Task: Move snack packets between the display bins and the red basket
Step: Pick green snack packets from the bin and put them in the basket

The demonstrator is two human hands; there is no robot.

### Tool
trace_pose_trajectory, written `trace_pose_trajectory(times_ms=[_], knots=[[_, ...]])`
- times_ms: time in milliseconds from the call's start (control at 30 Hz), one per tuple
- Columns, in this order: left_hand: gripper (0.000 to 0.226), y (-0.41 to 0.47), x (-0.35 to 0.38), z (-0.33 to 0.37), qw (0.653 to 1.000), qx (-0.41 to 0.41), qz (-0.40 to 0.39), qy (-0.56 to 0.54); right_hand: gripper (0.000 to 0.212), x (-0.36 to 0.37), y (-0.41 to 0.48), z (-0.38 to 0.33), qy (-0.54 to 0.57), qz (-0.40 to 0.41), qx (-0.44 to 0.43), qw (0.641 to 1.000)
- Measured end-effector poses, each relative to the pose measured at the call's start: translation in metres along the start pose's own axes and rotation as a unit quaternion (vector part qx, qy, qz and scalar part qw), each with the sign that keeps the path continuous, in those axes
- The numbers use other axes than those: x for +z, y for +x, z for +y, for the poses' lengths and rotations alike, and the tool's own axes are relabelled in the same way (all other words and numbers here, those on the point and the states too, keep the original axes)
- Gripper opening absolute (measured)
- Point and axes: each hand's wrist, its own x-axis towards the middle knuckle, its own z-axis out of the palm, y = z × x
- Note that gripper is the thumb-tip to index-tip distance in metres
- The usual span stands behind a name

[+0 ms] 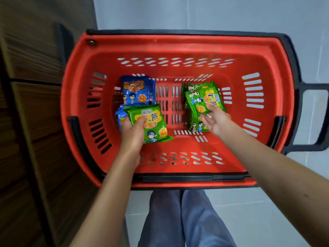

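The red basket stands below me with snack packets on its floor. My left hand grips a green packet by its left edge, thumb on top, over a blue packet mostly hidden beneath. Another blue packet lies further back on the left. On the right lies a pile of green packets. My right hand holds the top green packet of that pile at its near edge, thumb on top and fingers beneath.
A dark wooden cabinet runs along the left, close to the basket's side. The basket's black pull handle sticks out on the right over pale floor tiles. My legs in blue trousers stand just behind the near rim.
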Motion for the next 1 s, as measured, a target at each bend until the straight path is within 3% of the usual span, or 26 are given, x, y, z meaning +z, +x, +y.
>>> trace_pose_trajectory(times_ms=[100, 200, 367, 433, 533, 600, 700, 767, 900, 933, 1000], knots=[[0.008, 0.015, 0.009, -0.01, 1.0, 0.004, -0.019, 0.021, 0.043, 0.001, 0.026, -0.001, 0.035, 0.007, 0.028, 0.999], [0.011, 0.023, 0.015, -0.018, 0.998, 0.002, -0.037, 0.048, 0.016, 0.005, 0.043, -0.004, 0.069, 0.005, 0.048, 0.996], [0.011, 0.024, 0.021, -0.025, 0.996, -0.028, -0.058, 0.068, 0.009, 0.011, 0.049, -0.006, 0.115, -0.005, 0.061, 0.991], [0.012, 0.021, 0.023, -0.026, 0.996, -0.04, -0.054, 0.063, 0.013, 0.01, 0.047, -0.005, 0.123, -0.019, 0.063, 0.99], [0.006, 0.012, 0.028, -0.023, 0.996, -0.044, -0.053, 0.057, 0.04, 0.002, 0.036, -0.002, 0.134, -0.03, 0.082, 0.987], [0.009, 0.004, 0.032, -0.02, 0.995, -0.042, -0.06, 0.064, 0.046, -0.005, 0.021, 0.004, 0.125, -0.032, 0.101, 0.986], [0.02, -0.008, 0.038, -0.016, 0.993, -0.032, -0.083, 0.077, 0.045, -0.017, -0.01, 0.014, 0.012, -0.115, 0.076, 0.99], [0.014, -0.017, 0.042, -0.015, 0.992, -0.012, -0.106, 0.073, 0.046, -0.023, -0.032, 0.021, -0.092, -0.198, 0.042, 0.975], [0.004, -0.032, 0.047, -0.02, 0.985, 0.029, -0.133, 0.109, 0.003, -0.032, -0.058, 0.034, -0.209, -0.229, -0.027, 0.95], [0.011, -0.035, 0.048, -0.022, 0.979, 0.041, -0.127, 0.153, 0.012, -0.035, -0.057, 0.035, -0.222, -0.226, -0.039, 0.948], [0.035, -0.044, 0.047, -0.029, 0.956, 0.063, -0.083, 0.273, 0.056, -0.036, -0.057, 0.033, -0.23, -0.193, -0.055, 0.952]])
